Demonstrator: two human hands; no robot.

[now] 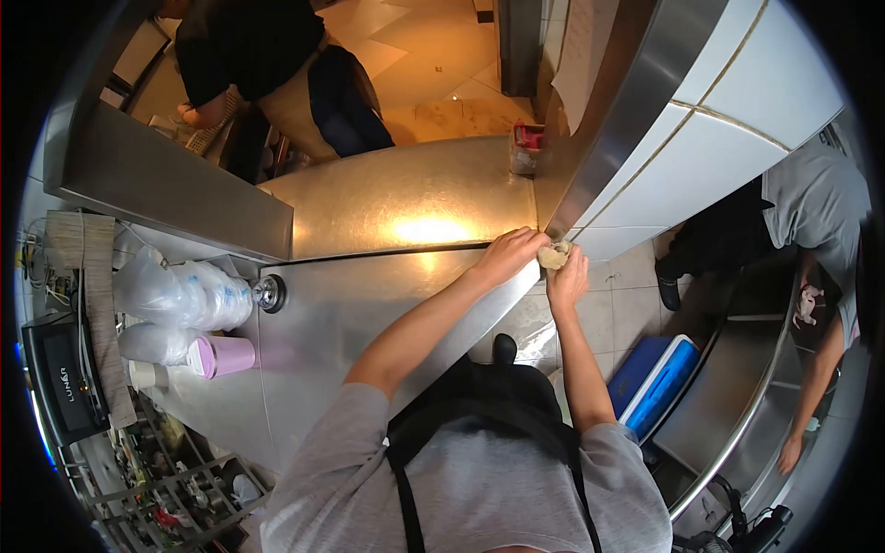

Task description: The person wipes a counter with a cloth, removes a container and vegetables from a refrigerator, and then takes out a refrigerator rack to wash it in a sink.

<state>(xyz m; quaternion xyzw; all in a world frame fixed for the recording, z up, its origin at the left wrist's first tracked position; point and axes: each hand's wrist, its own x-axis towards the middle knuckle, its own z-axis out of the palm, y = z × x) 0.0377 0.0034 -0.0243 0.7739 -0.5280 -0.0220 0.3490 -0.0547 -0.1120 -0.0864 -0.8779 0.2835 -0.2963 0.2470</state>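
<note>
Both hands meet at the far corner of the steel counter (369, 304), right where it butts against a slanted metal post (636, 101). The left hand (510, 253) is curled into a loose fist, knuckles up, pressing down on a pale crumpled cloth (554, 256) at the counter's edge. The right hand (567, 279) comes up from below the edge, fingers closed around the underside of the same cloth, so the wad sits pinched between the two hands and touches the corner. Both forearms are bare; grey sleeves and black apron straps (410, 479) fill the bottom of the view.

Further along the counter to the left stand a lilac plastic cup (224, 355) lying on its side, stacks of clear cups in plastic bags (184, 295), and a round metal fitting (268, 292) set in the surface. A black machine marked LUNAR (60, 382) sits at the far left. Below the counter on the tiled floor is a blue cooler box (654, 382). Beyond a raised steel ledge, another person in dark clothes (267, 55) bends over work; a second person in a grey shirt (820, 240) stands at the right by a curved steel rail
</note>
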